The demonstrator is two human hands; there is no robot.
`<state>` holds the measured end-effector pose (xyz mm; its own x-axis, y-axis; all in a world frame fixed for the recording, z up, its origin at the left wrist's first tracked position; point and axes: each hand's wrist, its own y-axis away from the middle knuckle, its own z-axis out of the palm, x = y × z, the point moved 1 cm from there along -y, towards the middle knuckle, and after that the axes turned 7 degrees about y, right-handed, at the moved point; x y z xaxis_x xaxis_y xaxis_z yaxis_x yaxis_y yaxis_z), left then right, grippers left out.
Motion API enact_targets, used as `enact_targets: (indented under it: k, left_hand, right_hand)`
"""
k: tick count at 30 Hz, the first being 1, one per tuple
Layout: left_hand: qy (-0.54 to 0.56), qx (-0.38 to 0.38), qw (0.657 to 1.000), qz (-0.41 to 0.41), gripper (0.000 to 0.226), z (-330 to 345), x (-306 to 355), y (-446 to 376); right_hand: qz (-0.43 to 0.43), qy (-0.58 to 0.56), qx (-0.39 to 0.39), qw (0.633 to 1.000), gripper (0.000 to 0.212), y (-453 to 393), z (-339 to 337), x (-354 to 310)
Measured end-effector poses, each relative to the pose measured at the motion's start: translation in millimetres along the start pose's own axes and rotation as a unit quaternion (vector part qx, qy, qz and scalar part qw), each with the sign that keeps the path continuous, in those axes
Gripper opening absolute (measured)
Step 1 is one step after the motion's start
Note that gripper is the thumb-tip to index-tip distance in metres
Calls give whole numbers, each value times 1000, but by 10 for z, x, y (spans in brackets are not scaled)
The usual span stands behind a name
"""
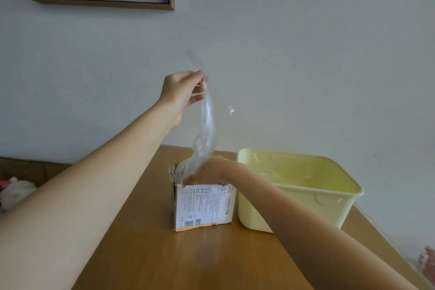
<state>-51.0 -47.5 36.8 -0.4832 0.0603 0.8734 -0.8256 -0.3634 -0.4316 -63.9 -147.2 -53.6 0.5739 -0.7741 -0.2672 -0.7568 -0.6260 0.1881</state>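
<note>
Glove pull from the box, about midway
Left hand [182,92] is raised well above the box [202,207], thumb and fingertips pinching the top of a clear glove [207,125], which hangs stretched from that pinch down into the box's torn top opening, its lower end not yet free. Right hand [204,172] lies on the box's top at the opening, seemingly steadying it; whether its fingers also grip the plastic I cannot tell. A yellow tub [329,200] sits just beside the box on the wooden table [188,261]. The step looks like drawing one glove out; the next move calls for a higher lift with the box held down, so the tail slips clear without dragging others along
</note>
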Motion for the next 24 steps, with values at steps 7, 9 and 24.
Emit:
enact_targets:
  k: [7, 9, 24]
  left_hand:
    - [-250, 48, 964, 72, 26, 45, -82, 27]
    - [-230, 58, 968, 77, 26, 57, -85, 27]
    - [-258, -12, 956, 136, 35, 326, -225, 147]
  right_hand:
    - [10, -280, 118, 953, 49, 225, -427, 353]
    - [39, -323, 119, 938, 54, 310, -528, 493]
    - [53, -125, 433, 891, 14, 482, -818, 810]
